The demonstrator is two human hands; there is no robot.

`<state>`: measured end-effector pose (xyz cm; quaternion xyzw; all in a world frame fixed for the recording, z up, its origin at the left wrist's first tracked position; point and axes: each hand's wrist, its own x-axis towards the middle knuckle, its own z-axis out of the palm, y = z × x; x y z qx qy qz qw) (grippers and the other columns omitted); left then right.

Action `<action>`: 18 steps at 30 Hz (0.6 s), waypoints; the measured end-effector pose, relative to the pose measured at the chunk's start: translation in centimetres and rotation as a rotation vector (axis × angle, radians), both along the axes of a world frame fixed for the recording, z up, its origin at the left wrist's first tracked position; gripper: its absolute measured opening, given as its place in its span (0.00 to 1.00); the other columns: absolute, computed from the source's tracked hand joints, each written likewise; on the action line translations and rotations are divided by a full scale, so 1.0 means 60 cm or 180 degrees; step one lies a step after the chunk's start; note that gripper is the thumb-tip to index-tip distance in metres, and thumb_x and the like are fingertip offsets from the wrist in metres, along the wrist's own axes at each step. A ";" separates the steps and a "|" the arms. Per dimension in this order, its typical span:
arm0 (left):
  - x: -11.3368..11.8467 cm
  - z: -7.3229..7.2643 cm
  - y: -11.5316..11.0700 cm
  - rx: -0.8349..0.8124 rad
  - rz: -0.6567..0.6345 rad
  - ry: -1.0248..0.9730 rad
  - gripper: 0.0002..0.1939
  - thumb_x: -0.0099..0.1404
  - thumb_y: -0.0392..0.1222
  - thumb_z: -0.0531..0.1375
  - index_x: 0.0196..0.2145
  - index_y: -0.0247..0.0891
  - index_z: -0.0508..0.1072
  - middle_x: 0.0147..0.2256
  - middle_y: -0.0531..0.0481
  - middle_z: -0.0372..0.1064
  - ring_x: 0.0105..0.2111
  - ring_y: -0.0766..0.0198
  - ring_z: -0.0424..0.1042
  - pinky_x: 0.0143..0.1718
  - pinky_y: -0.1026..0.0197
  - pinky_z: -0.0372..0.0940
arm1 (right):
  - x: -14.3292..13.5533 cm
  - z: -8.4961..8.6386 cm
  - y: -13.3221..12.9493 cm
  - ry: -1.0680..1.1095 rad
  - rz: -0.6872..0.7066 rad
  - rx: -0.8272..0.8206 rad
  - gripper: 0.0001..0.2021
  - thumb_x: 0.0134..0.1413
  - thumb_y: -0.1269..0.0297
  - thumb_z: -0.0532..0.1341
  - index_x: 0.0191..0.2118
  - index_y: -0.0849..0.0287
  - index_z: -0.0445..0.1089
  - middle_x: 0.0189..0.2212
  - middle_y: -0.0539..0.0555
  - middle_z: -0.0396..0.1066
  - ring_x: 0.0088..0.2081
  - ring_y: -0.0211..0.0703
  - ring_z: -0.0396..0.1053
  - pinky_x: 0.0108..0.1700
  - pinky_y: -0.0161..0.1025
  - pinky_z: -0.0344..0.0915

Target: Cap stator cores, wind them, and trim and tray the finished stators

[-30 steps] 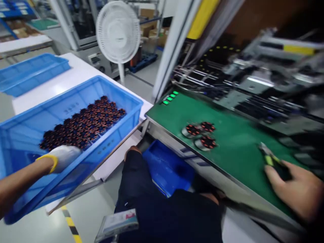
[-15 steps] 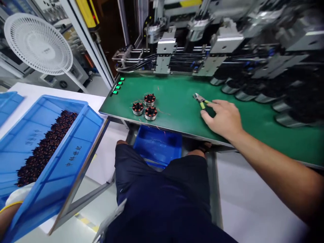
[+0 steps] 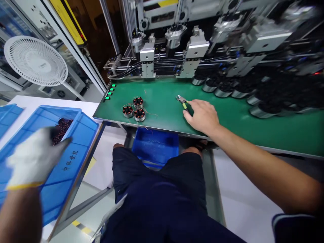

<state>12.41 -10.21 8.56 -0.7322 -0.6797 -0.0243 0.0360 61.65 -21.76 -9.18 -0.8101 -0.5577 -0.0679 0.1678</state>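
- the left hand (image 3: 32, 155) wears a white glove with a yellow cuff and is above the long blue bin (image 3: 84, 135); it is blurred by motion.
- its thumb is spread apart from the fingers; the tips look dark, and i cannot tell if some small thing is in them.
- in this long blue bin lies a pile of copper-wound stators (image 3: 62, 130); the glove covers a part of the pile, so i cannot tell how far it reaches.
- the long blue bin stands on a white table (image 3: 88, 107), and its wall carries dark printed characters.
- at the left edge a second blue bin (image 3: 10, 116) is partly seen; its content i cannot tell.
- below the bench, in front of the knees, there is a deep blue bin (image 3: 157, 145); small pale specks are visible inside it.
- the right hand (image 3: 202, 114) is bare and is closed around the handles of the diagonal cutters (image 3: 183, 102), whose metal tips point away to the left.
- the diagonal cutters are over the green bench top (image 3: 162, 98), near its middle.
- to their left, three loose stators (image 3: 139, 115) stand close together, with thin wire ends sticking out.
- to the right, silver-sided cylinders (image 3: 224, 92) stand on the same green bench top.
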 end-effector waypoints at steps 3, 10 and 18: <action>0.125 -0.054 0.049 0.0041 -0.0952 -0.0594 0.41 0.56 0.60 0.70 0.64 0.44 0.68 0.59 0.34 0.73 0.55 0.32 0.75 0.54 0.32 0.70 | -0.007 0.013 -0.003 -0.0077 0.0003 -0.0094 0.36 0.64 0.46 0.58 0.67 0.71 0.63 0.63 0.73 0.65 0.62 0.67 0.64 0.60 0.58 0.63; 0.275 -0.164 0.153 -0.1196 -0.2191 -0.1882 0.50 0.52 0.48 0.71 0.70 0.40 0.59 0.63 0.40 0.70 0.63 0.47 0.69 0.68 0.46 0.62 | -0.007 0.046 -0.074 0.0111 0.0098 -0.0328 0.27 0.66 0.54 0.57 0.62 0.70 0.69 0.57 0.72 0.70 0.56 0.63 0.65 0.55 0.52 0.62; 0.263 -0.195 0.135 -0.0673 -0.1812 -0.2722 0.49 0.49 0.47 0.72 0.66 0.33 0.61 0.58 0.38 0.71 0.57 0.49 0.74 0.64 0.49 0.67 | 0.015 0.088 -0.113 0.1058 -0.0276 -0.0028 0.24 0.73 0.55 0.47 0.53 0.70 0.72 0.43 0.69 0.76 0.43 0.49 0.72 0.45 0.41 0.67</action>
